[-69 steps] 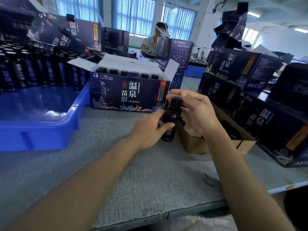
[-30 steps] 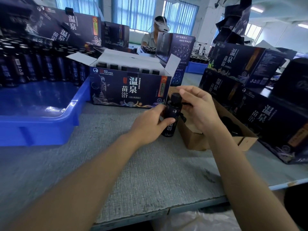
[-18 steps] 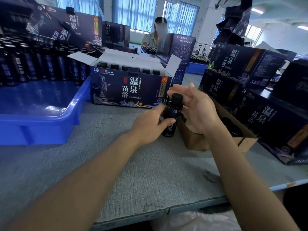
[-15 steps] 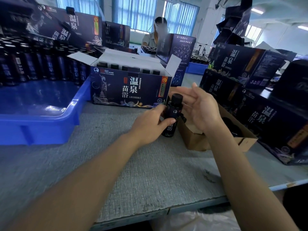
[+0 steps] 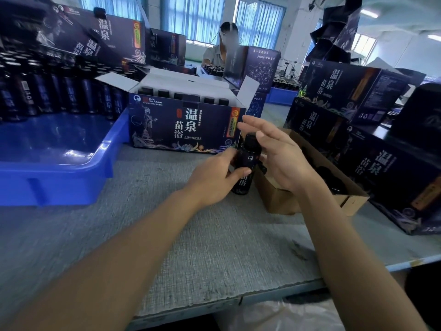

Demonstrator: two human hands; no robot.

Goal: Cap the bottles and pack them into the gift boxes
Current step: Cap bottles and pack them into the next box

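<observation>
left hand (image 5: 216, 179) grips bottle (image 5: 245, 167) body, upright on desk (image 5: 214, 247) mid-area, base partly hidden by fingers | right hand (image 5: 278, 155) fingers spread, flat beside cap (image 5: 250, 139), grasping nothing | open gift box (image 5: 186, 126) behind, cap tops only visible | brown carton (image 5: 310, 187) contents dark, unclear

Dark capped bottle (image 5: 245, 163) upright before open, part-filled gift box (image 5: 186, 127)

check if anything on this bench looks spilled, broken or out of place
No spill or breakage shows. The bottle stands upright on the table, capped, in the left hand; the right hand is open beside the cap. The gift box sits square, flaps open. A dark scuff marks the table mat.
</observation>
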